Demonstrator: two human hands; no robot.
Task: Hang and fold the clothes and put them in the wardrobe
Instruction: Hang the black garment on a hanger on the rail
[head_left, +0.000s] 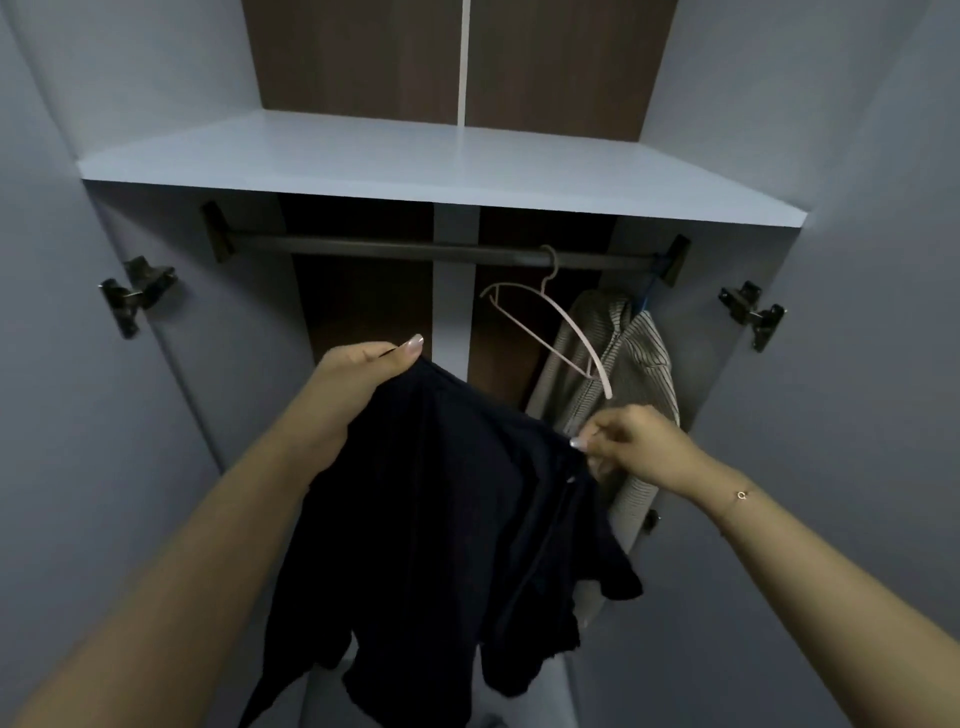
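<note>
A dark navy garment (447, 519) hangs between my two hands in front of the open wardrobe. My left hand (358, 371) grips its upper left edge, thumb on top. My right hand (631, 444) pinches the garment's upper right edge. Just above my right hand, an empty pale pink hanger (558, 325) hangs tilted from the dark rail (363, 245). A striped beige garment (631, 364) hangs at the rail's right end, partly behind the hanger and my right hand.
A white shelf (415, 166) spans the wardrobe above the rail. Both doors stand open, with dark hinges on the left (136, 293) and right (753, 312) side panels. The rail's left half carries nothing.
</note>
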